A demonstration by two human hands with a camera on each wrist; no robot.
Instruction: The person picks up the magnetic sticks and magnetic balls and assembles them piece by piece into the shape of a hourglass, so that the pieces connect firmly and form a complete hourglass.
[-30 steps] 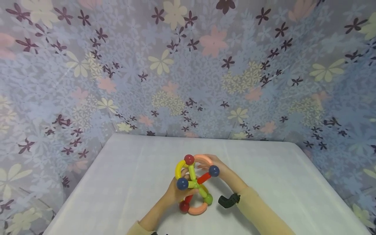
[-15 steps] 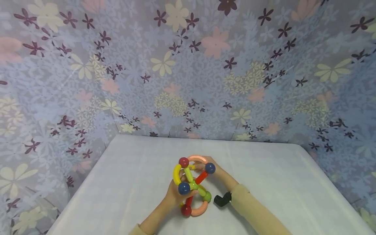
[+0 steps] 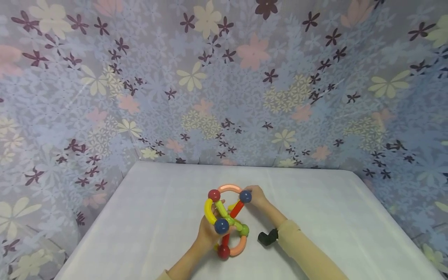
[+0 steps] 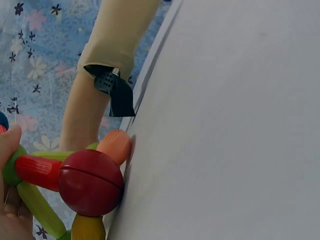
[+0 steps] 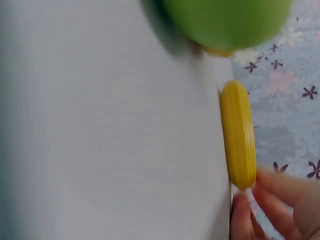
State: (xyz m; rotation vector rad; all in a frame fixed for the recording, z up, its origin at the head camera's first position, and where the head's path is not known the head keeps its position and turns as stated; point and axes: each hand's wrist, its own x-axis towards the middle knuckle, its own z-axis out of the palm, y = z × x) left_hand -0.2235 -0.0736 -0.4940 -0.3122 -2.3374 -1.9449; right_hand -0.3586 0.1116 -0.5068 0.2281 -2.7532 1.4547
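My left hand [image 3: 206, 236] grips the ball-and-stick toy structure [image 3: 221, 209] near its middle, thumb across the green centre rods. Red, blue and green balls join its straight and curved rods. A red ball [image 4: 91, 183] stands out large in the left wrist view. My right hand [image 3: 258, 197] is beside the structure, behind a blue ball [image 3: 245, 196] that hides its fingertips. In the right wrist view, its thumb and fingers pinch the lower end of a yellow curved rod [image 5: 239, 135]. A green ball [image 5: 230, 20] fills the top there, blurred.
The structure is above a white table [image 3: 168, 194]. Behind the table hangs a flower-patterned cloth [image 3: 224, 97]. A black device [image 3: 268, 237] sits at the right sleeve's cuff.
The structure has turned and shifted a little left in the left hand. The right hand has drawn back to the right, out from behind the curved orange rod.
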